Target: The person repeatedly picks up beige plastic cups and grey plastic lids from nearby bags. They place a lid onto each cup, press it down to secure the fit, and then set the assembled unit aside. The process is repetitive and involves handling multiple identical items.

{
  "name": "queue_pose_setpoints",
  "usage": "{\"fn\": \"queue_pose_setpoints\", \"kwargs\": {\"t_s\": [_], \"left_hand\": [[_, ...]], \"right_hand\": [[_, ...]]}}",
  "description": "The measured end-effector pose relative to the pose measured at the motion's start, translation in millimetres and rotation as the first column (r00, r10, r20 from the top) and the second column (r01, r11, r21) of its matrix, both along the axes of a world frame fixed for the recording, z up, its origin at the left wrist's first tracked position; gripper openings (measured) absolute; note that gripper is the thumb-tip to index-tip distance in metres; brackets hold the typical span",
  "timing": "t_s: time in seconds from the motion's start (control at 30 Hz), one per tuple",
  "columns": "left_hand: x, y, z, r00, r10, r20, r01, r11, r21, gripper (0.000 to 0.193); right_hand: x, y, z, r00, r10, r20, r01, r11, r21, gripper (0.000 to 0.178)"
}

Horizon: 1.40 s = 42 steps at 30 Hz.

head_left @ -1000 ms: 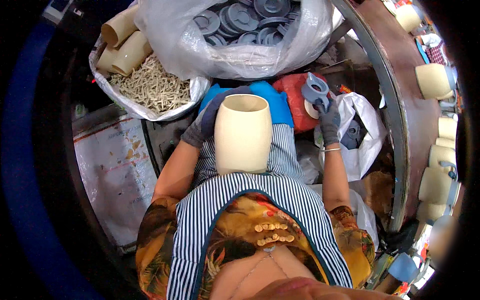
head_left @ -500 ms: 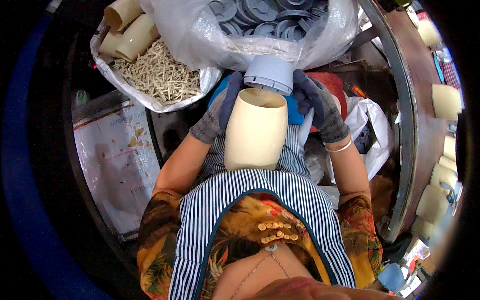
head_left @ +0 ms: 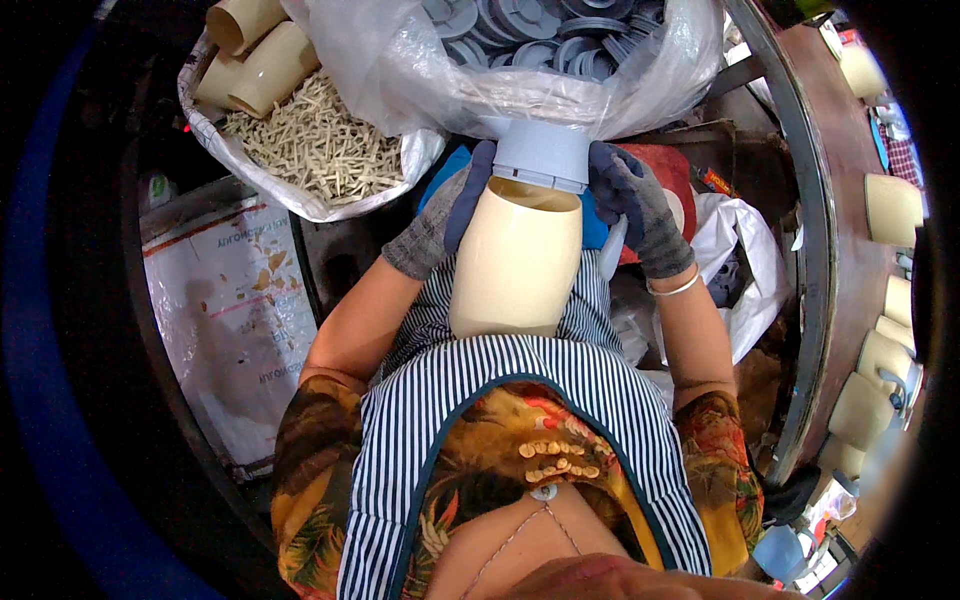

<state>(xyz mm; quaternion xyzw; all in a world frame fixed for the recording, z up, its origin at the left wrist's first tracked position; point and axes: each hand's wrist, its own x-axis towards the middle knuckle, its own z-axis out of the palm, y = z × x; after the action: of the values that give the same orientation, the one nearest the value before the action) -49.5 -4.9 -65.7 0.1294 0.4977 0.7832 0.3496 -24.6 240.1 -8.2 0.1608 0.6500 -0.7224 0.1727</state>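
A cream plastic shell [head_left: 515, 265], barrel-shaped with an open end, rests on my lap against the striped apron. A light grey-blue round plastic collar [head_left: 541, 155] sits tilted over its far rim, and a dark gap shows on the near side. My gloved left hand [head_left: 455, 212] is closed along the left side of both, its fingers reaching up to the collar and its palm by the shell. On the right side of the collar, my gloved right hand [head_left: 638, 205] is closed with curled fingers. The fingertips behind the collar are hidden.
A clear bag of grey round plastic parts [head_left: 540, 25] stands ahead. To its left, a white sack [head_left: 300, 212] holds small beige pieces and several cream shells. On the right is a brown table [head_left: 810, 210] with a metal edge, lined with more cream shells [head_left: 893, 210].
The collar has come down and a little right toward the shell's far rim, with both hands following slightly. The shell's top has tipped a little to the right.
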Motion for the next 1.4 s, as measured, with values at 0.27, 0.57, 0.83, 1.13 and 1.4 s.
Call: {"fn": "queue_pose_setpoints", "kwargs": {"t_s": [0.27, 0.57, 0.83, 1.13, 1.4], "left_hand": [[-12, 7, 10, 0.958, -0.040, 0.283, -0.007, 0.987, 0.162, 0.069], [-30, -14, -26, 0.540, -0.383, -0.749, -0.142, 0.836, -0.530, 0.063], [-18, -3, 14, 0.994, -0.084, -0.071, 0.050, 0.920, -0.388, 0.071], [-11, -4, 4, 0.997, -0.019, 0.078, 0.037, 0.970, -0.239, 0.066], [6, -3, 2, 0.981, 0.071, 0.183, -0.031, 0.977, -0.212, 0.069]], "right_hand": [[3, 7, -13, 1.000, -0.028, -0.009, 0.028, 0.998, 0.052, 0.032], [3, 2, -25, 0.995, -0.023, -0.093, 0.047, 0.963, 0.264, 0.033], [11, -5, -19, 0.957, 0.125, -0.261, 0.022, 0.867, 0.498, 0.038], [25, -8, -48, 0.887, 0.081, -0.455, 0.211, 0.806, 0.554, 0.030], [29, 13, -37, 0.905, 0.070, -0.419, 0.113, 0.911, 0.396, 0.042]]}}
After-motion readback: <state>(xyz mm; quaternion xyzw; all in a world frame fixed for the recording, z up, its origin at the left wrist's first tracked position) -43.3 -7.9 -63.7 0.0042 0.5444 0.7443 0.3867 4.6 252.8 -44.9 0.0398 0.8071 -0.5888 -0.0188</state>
